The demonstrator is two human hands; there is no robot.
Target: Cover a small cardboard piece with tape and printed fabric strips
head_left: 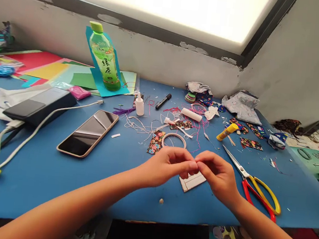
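Note:
My left hand [172, 164] and my right hand [218, 175] meet at the fingertips over the front of the blue table. Both are closed in a pinch; whatever they hold, if anything, is too small or hidden to name. Partly covered beneath them lies a white rectangular piece with raised strips [191, 182]. Just behind my left hand are a roll of tape [184, 139] and a scrap of dark floral fabric [156, 142]. To the right of my right hand rest scissors [246, 174] with red and yellow handles, blades partly apart. A yellow glue stick [226, 132] lies beyond them.
A phone [88, 134], a black power bank with cable [39, 107] and a green tea bottle [105, 60] occupy the left. Mid-table hold a small white glue bottle [139, 105], a black marker [163, 101] and tangled threads. Fabric bundles [242, 105] sit back right.

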